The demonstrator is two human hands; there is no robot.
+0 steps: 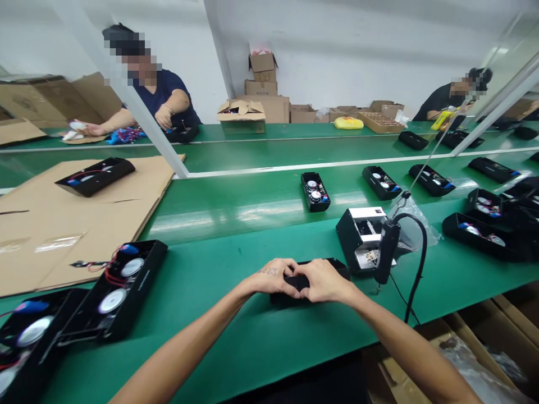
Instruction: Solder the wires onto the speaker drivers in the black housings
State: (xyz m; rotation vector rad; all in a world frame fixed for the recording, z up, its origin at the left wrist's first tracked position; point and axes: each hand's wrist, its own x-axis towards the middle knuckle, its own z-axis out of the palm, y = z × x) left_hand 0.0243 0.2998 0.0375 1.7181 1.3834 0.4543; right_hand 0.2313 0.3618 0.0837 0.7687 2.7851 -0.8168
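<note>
A black speaker housing lies on the green work surface in front of me, mostly covered by my hands. My left hand grips its left part with fingers bent over the top. My right hand holds it from the right, with the thumbs and fingertips of both hands nearly meeting at the middle. What lies under the fingertips is hidden. Just right of the housing stands a black and silver screw feeder. A black electric screwdriver hangs upright beside it on a cord.
Open speaker housings with round drivers and wires stand at the left and right. More housings sit on the green conveyor. Flat cardboard covers the left. Two people work across the line. Cartons stand below, right.
</note>
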